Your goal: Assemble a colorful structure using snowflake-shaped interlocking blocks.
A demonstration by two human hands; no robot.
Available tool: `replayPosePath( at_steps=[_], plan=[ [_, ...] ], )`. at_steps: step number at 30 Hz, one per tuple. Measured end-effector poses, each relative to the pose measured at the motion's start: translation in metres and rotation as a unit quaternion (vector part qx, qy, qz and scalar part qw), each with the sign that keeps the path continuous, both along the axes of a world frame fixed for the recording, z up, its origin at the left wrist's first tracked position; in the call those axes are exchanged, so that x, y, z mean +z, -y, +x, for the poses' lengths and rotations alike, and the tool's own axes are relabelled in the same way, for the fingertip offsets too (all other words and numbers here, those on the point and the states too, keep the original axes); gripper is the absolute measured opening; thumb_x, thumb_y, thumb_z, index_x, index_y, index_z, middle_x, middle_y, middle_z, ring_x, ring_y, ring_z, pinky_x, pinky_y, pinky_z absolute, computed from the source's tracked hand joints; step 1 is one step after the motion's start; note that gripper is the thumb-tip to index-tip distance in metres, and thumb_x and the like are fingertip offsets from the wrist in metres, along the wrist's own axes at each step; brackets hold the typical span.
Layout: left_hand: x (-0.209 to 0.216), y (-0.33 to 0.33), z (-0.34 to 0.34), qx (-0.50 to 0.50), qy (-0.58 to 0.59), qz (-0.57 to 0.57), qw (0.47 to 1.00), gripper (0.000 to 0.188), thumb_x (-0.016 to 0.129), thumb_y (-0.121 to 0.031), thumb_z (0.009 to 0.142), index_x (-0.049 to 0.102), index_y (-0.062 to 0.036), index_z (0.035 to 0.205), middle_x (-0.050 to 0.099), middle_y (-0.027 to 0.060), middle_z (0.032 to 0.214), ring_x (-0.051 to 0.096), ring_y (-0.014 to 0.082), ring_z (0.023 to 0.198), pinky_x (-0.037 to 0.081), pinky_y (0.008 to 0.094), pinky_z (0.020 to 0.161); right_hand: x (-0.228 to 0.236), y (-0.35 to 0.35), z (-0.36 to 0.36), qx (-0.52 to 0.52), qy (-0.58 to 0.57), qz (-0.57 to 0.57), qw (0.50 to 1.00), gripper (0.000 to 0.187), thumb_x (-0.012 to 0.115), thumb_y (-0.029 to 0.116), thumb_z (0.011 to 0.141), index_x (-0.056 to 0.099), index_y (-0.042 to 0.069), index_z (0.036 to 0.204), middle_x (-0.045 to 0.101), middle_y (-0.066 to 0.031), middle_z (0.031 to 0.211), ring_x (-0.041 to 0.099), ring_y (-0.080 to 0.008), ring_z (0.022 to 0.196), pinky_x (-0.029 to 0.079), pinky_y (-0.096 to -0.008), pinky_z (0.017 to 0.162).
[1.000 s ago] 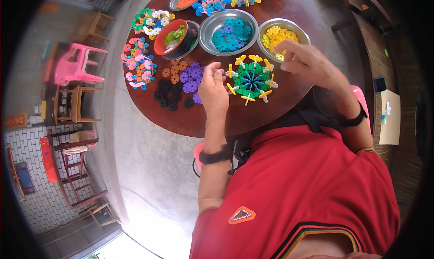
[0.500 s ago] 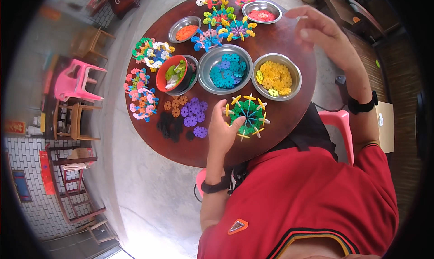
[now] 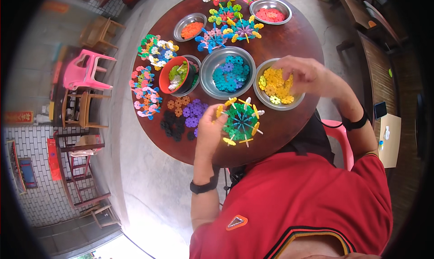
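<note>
A wheel of interlocking plastic flower discs (image 3: pixel 242 121) stands near the table's front edge. It has a green body, blue spokes, and yellow and white discs around its rim. My left hand (image 3: pixel 209 127) pinches a yellow disc at its left rim. My right hand (image 3: pixel 307 77) is over the right side of a steel bowl (image 3: pixel 263 99) of yellow flower discs (image 3: pixel 275 84). Its fingers look loosely curved and apart, somewhat blurred, with nothing visible in them. The fingertips hide some discs; whether they touch any I cannot tell.
A steel bowl of blue discs (image 3: pixel 231 73) stands beside the yellow one. A red bowl (image 3: pixel 168 68) is left of it. Loose purple discs (image 3: pixel 194 112) and black discs (image 3: pixel 172 125) lie near my left hand. Finished colourful shapes (image 3: pixel 212 38) and two smaller bowls stand farther back.
My right hand has come down and toward me from the table's far right to the bowl of yellow discs. My left hand has shifted slightly left, and the wheel has turned and tilted.
</note>
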State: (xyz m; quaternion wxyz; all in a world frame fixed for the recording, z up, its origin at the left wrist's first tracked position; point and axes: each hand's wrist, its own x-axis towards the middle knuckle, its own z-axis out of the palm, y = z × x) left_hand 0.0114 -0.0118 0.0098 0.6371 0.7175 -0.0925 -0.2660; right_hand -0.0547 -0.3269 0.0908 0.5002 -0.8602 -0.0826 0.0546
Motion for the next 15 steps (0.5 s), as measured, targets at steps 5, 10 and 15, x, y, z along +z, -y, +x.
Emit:
replayPosePath(
  at_steps=[5,10,15],
  plan=[
    [0.035,0.025,0.011,-0.003,-0.032,-0.041,0.999,0.03,0.057,-0.024,0.093,0.055,-0.0021,0.115,0.062,0.0046,0.098,0.061,0.0094,0.08,0.053,0.0233,0.062,-0.002,-0.029,-0.006,0.072,0.079,-0.053,0.993,0.07,0.071,0.004,0.067,0.046,0.013,0.132,0.052,-0.0099,0.117,0.059,-0.0183,0.077,0.052,-0.0304,0.071],
    [0.039,0.064,0.027,-0.02,-0.008,-0.122,0.992,0.033,0.058,-0.025,0.094,0.055,-0.0007,0.115,0.062,0.0055,0.101,0.061,0.0103,0.087,0.052,0.0254,0.072,-0.012,-0.022,-0.003,0.001,0.145,-0.027,0.989,0.069,0.071,0.004,0.068,0.045,0.011,0.132,0.053,-0.0108,0.116,0.06,-0.019,0.076,0.053,-0.0287,0.067],
    [0.047,0.111,0.04,-0.034,-0.006,-0.158,0.987,0.043,0.061,-0.028,0.091,0.047,-0.0009,0.121,0.056,0.0056,0.103,0.058,0.0097,0.088,0.05,0.0249,0.076,-0.015,0.009,0.003,-0.09,0.15,0.084,0.981,0.058,0.068,-0.002,0.073,0.047,0.005,0.127,0.057,-0.0091,0.103,0.062,-0.0118,0.081,0.051,-0.0251,0.071]
  ],
)
